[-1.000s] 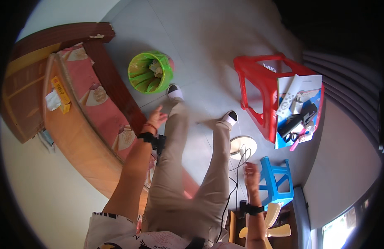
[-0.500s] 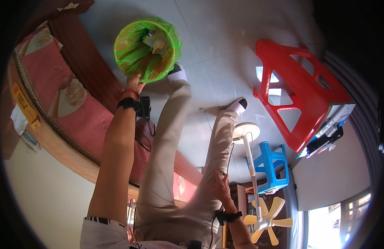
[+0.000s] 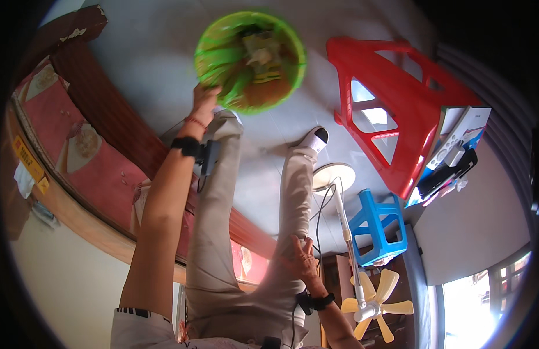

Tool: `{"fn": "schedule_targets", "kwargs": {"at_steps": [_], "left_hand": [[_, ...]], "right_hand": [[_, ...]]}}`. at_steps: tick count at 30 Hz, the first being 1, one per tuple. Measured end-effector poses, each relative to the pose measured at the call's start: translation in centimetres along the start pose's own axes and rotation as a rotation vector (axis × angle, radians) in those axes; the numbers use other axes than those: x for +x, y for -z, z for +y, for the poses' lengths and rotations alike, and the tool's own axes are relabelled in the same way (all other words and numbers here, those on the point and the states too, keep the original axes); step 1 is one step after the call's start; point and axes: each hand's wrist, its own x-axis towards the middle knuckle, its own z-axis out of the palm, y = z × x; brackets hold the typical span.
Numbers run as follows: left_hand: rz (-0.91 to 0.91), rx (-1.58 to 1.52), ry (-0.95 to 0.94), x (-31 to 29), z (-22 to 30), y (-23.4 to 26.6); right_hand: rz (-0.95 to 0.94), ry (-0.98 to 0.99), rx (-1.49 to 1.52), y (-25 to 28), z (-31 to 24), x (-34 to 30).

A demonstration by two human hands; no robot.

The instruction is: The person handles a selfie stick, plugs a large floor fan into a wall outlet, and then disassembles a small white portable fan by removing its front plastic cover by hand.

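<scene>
At its near-left rim my left hand (image 3: 205, 102) grips a round trash bin (image 3: 218, 49) lined with a green plastic bag. The bin is tilted so that its mouth faces me, and motion blurs it a little. Inside lies some litter (image 3: 262, 55), whitish and dark pieces with a yellow-striped one, too blurred to name. Lower down, my right hand (image 3: 304, 262) rests on my right leg near the knee, its fingers stretched out and holding nothing. Each wrist wears a black strap with a small device.
A large red plastic stool (image 3: 392, 110) stands at right, with boxes and a black item (image 3: 453, 174) on it. Nearer are a blue stool (image 3: 368, 227) and a standing fan (image 3: 371, 308) with cream blades. A wooden seat with pink cushions (image 3: 100, 151) runs along the left.
My left hand has swung the bin to the right and slightly farther away, and the litter inside shows differently. My right hand stays on my leg. The whole view has shifted slightly.
</scene>
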Motion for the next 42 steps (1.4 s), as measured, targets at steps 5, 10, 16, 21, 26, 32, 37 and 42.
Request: {"fn": "schedule_targets", "kwargs": {"at_steps": [5,10,16,21,26,32,37,42], "left_hand": [[-0.097,0.280,-0.080,0.6,1.6,-10.3],[-0.270,0.224,-0.031,-0.1,2.6,-11.9],[-0.208,0.240,0.108,-3.4,1.0,-3.5],[-0.031,0.563,0.080,-4.6,-7.2,2.5],[-0.067,1.097,-0.358,-2.7,-17.0,2.4],[0.174,0.507,-0.423,1.6,-22.7,-3.5],[0.342,0.244,-0.410,6.8,-25.1,-3.8],[0.510,0.327,-0.508,7.1,-24.3,-5.0]], "right_hand": [[-0.027,0.009,0.018,0.5,1.9,-0.3],[0.021,0.080,0.055,0.9,3.8,-0.9],[0.174,0.226,0.029,2.8,6.5,-0.9],[0.177,0.217,-0.060,4.0,8.0,-0.4],[0.212,0.208,-0.136,2.6,8.3,-0.2],[0.331,0.076,-0.172,0.3,8.0,0.6],[0.358,0.032,-0.164,-0.2,7.6,0.0],[0.438,0.086,-0.104,-2.7,11.4,-0.7]]}}
